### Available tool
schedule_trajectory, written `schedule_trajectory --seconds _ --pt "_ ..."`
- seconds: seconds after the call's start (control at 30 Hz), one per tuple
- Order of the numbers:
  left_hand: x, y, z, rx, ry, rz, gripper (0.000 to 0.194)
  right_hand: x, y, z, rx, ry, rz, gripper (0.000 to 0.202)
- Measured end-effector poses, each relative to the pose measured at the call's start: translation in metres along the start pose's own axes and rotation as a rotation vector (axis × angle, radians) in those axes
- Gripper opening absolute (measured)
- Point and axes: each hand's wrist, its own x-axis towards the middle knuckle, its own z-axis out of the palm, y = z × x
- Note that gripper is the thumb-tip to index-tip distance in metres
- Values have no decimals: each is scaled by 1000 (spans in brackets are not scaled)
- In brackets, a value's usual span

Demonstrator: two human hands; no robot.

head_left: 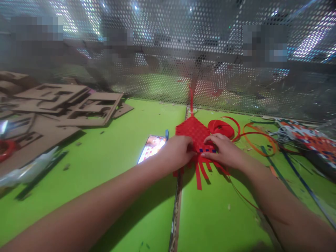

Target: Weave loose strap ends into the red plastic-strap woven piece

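Observation:
A red piece woven from flat strips (193, 131) lies on the green table, with loose strip ends (198, 176) fanning out from its near edge. A few dark blue squares (207, 151) show in the weave near that edge. My left hand (178, 148) is closed on the left side of the weaving, its fingertips partly hidden. From the right, my right hand (225, 151) grips the weaving's edge, thumb beside the blue squares and forefinger above them. One long red strip (191, 99) runs away from the far corner.
Left of the weaving lies a lit phone (152, 147). A roll of red strip (222, 129) and an orange loop (258, 140) are on the right, near a multicoloured woven piece (309, 136). Cut cardboard (97, 108) is piled at left. A perforated metal panel (168, 59) stands behind.

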Motion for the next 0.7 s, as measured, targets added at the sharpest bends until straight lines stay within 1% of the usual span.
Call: schedule_trajectory --seconds 0.17,0.23,0.37,0.5,0.7 --pt "-6 0 -5 3 -117 93 13 -1 -2 -1 -1 -10 9 39" --pt "-10 2 -7 10 -138 117 13 -1 -3 -2 -1 -12 9 39" --pt "-16 2 -11 34 -161 123 14 -2 -3 -2 -2 -12 7 41" --pt "-16 3 -16 71 -225 113 13 -2 -1 0 -3 -3 5 42" --pt "-19 6 -20 167 -246 130 12 -1 1 2 -2 11 6 41"
